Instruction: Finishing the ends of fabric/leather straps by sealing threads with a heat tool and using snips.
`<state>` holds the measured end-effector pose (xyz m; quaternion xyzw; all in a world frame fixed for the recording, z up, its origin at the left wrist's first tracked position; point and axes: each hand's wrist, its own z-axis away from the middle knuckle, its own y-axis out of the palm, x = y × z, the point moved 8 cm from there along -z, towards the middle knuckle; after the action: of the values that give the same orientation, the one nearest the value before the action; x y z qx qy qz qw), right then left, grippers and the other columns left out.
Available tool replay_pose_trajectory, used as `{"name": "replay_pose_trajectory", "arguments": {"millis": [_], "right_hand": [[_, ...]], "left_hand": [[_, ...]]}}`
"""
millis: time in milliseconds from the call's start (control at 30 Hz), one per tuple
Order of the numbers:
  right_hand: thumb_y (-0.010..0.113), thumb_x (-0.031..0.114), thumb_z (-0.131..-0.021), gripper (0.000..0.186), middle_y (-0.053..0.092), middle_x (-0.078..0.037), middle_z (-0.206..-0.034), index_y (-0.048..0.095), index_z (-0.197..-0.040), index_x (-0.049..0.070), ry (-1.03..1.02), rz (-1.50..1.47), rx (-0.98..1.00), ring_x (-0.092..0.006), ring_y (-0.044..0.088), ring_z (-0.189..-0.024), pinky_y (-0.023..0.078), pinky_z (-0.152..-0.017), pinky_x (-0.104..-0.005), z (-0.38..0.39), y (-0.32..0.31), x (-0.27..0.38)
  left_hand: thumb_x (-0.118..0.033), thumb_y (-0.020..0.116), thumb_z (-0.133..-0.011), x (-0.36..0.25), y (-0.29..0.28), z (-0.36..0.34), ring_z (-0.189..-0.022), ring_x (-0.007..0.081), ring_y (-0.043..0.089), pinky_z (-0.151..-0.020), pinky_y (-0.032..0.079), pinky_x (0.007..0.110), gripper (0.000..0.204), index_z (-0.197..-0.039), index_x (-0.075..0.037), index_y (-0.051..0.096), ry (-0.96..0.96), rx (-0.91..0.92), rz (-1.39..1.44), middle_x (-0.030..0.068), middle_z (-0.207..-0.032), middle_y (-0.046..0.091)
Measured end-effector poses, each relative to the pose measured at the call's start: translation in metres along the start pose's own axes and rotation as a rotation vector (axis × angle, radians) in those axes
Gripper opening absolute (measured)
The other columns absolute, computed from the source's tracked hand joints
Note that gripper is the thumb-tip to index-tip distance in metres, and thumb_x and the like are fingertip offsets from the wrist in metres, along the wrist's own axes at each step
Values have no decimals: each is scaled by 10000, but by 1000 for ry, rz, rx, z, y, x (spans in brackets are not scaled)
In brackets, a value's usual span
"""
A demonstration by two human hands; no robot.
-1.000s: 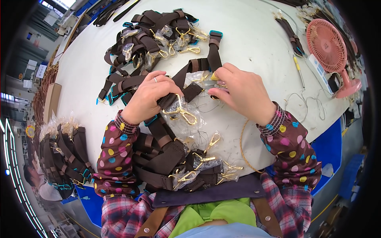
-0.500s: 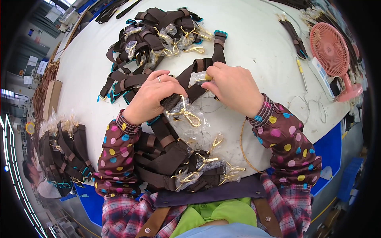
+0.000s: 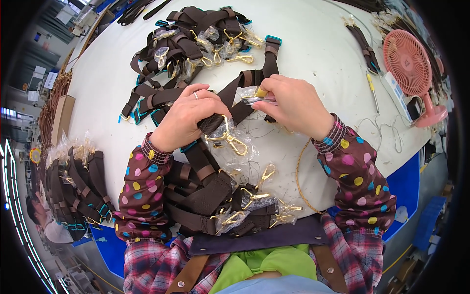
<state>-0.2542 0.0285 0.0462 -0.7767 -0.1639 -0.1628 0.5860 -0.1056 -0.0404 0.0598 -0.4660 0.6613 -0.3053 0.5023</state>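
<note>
My left hand (image 3: 192,117) is closed round a dark brown webbing strap (image 3: 211,125). From its end hangs a gold snap hook (image 3: 230,139) wrapped in clear plastic. My right hand (image 3: 298,105) pinches a small metal tool with a yellow grip (image 3: 261,92), which looks like thread snips and is partly hidden by the fingers. The tool lies over the strap stretch between my hands. Beyond them, another strap length ends in a teal-edged buckle (image 3: 273,40). More finished straps (image 3: 210,191) with wrapped gold hooks lie close to my body.
A heap of straps (image 3: 191,36) lies at the table's far side. At left, a strap bundle (image 3: 81,186) hangs over the edge near a person (image 3: 51,220). On the right stand a pink fan (image 3: 407,61) and a yellow-handled screwdriver (image 3: 372,90). Loose threads and an orange cord (image 3: 299,179) lie on the white table.
My right hand has shifted slightly to the right, and more of the metal tool shows between its fingers. My left hand keeps its hold on the strap.
</note>
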Motion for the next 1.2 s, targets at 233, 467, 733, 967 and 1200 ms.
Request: {"name": "replay_pose_trajectory", "arguments": {"millis": [233, 467, 733, 967, 1200], "right_hand": [[725, 290, -809, 254, 657, -77, -775, 664, -835, 44, 12, -87, 22, -287, 647, -733, 496, -639, -391, -7, 0, -1], [739, 315, -798, 302, 653, -94, -700, 667, -835, 23, 64, -254, 98, -275, 641, -658, 489, -608, -368, -9, 1, -12], [729, 346, -802, 335, 642, -100, -675, 667, -824, 18, 84, -189, 203, -276, 633, -637, 479, -595, -371, -10, 9, -15], [740, 274, -817, 307, 581, -98, -651, 635, -834, -13, 74, -233, 228, -209, 554, -582, 420, -552, -321, -15, 10, -9], [751, 307, -789, 310, 644, -99, -767, 645, -870, 27, -14, -262, 123, -260, 642, -679, 484, -597, -360, 10, -12, -3]], "left_hand": [[41, 664, -688, -3, -3, 0, -975, 173, 619, -1036, 380, 421, 323, -957, -137, 657, 2, -30, 36, -50, -954, 669], [101, 631, -631, -1, -2, 2, -994, 171, 610, -1041, 378, 421, 409, -966, -133, 659, 1, -16, 28, -49, -973, 666], [109, 623, -632, -1, -2, 2, -994, 171, 608, -1045, 375, 416, 419, -968, -137, 662, 0, -10, 24, -47, -974, 663], [90, 638, -648, -1, -1, 3, -995, 166, 608, -1040, 377, 412, 395, -968, -140, 663, -7, -15, 29, -51, -969, 663], [64, 659, -676, 1, -2, 6, -988, 162, 610, -1037, 378, 411, 356, -969, -139, 663, -11, -7, 21, -47, -967, 663]]}}
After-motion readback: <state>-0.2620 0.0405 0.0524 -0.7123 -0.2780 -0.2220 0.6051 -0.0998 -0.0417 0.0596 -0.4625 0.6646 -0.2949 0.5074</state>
